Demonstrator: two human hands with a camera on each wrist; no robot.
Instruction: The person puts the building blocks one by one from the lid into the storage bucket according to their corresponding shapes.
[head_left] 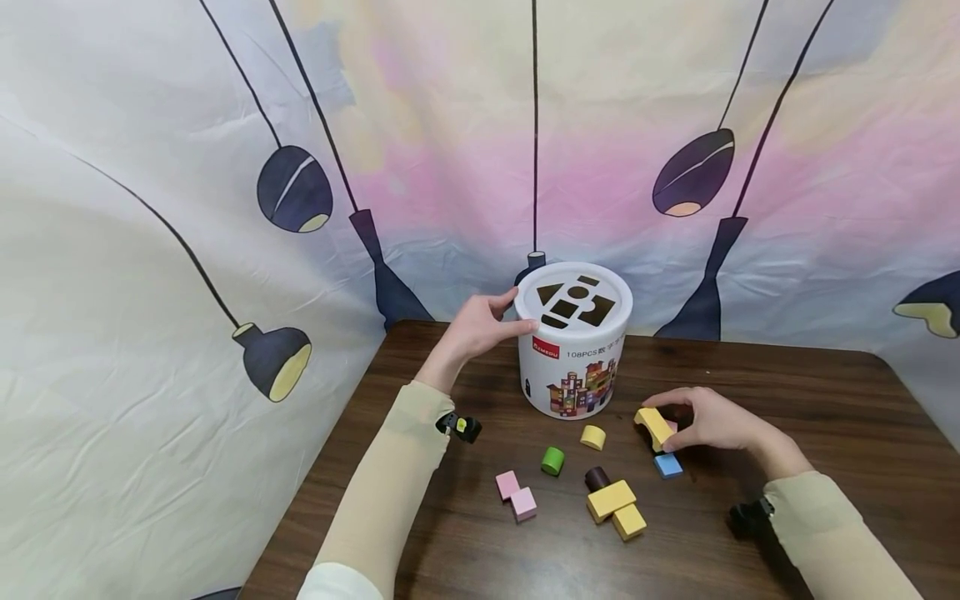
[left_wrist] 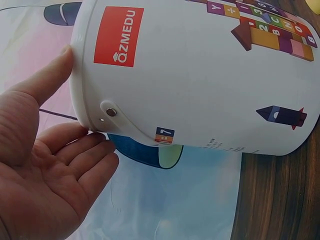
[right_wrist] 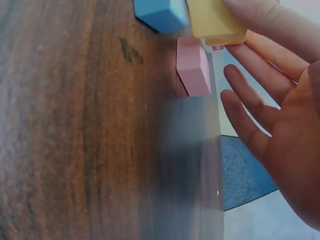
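A white bucket [head_left: 570,367] with shape-cut holes in its lid stands at the back of the table. My left hand [head_left: 480,327] touches the lid's left rim, its thumb and fingers also against the bucket [left_wrist: 200,85] in the left wrist view. At the right, my right hand [head_left: 708,421] pinches a yellow arched block [head_left: 655,427] between thumb and fingers. The same block [right_wrist: 215,20] is at the top of the right wrist view. Beside it are a blue block [head_left: 667,465] and a pink block [right_wrist: 193,67], partly hidden by the hand in the head view.
On the brown table [head_left: 825,392] lie a yellow half-round block [head_left: 592,437], a green cylinder [head_left: 552,461], a dark cylinder [head_left: 597,478], two yellow blocks [head_left: 611,500] and two pink blocks [head_left: 523,504]. A printed cloth [head_left: 450,125] hangs behind the table.
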